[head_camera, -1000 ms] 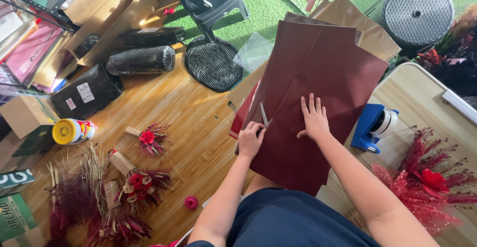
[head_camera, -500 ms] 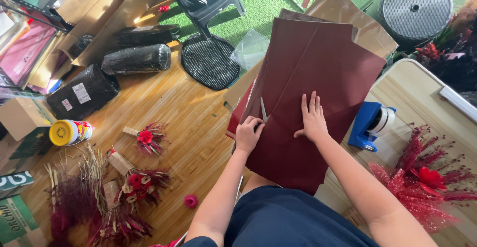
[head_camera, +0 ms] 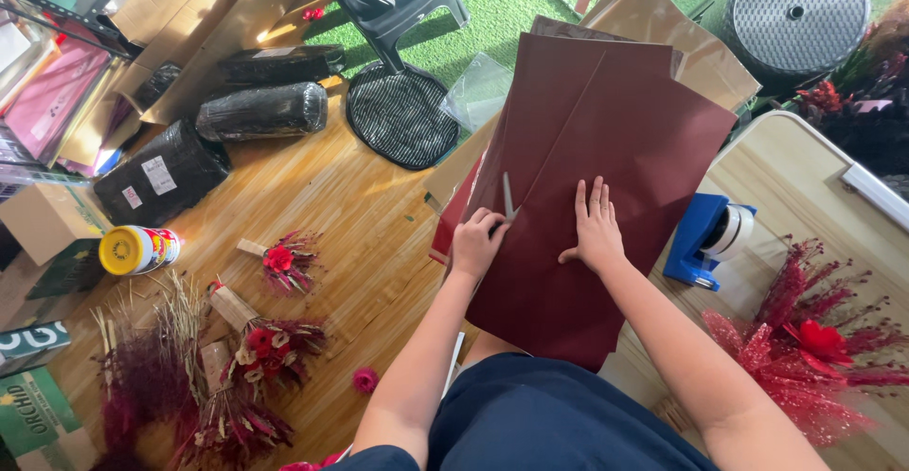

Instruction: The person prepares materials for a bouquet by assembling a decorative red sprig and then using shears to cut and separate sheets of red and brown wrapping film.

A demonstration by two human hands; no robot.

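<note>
Left hand (head_camera: 475,244) with scissors (head_camera: 507,196) — right hand (head_camera: 597,230) flat on maroon paper (head_camera: 615,130)

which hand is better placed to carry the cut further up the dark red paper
Left. The left hand holds the scissors, blades pointing up the dark red paper. The right hand lies flat on the sheet, pinning it.

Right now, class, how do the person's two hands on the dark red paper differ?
The left hand is curled around scissors, blades pointing up the sheet; the right hand lies flat, fingers spread, holding nothing. The left sits on the cut line, the right beside it. Both rest on the dark red paper.
</note>
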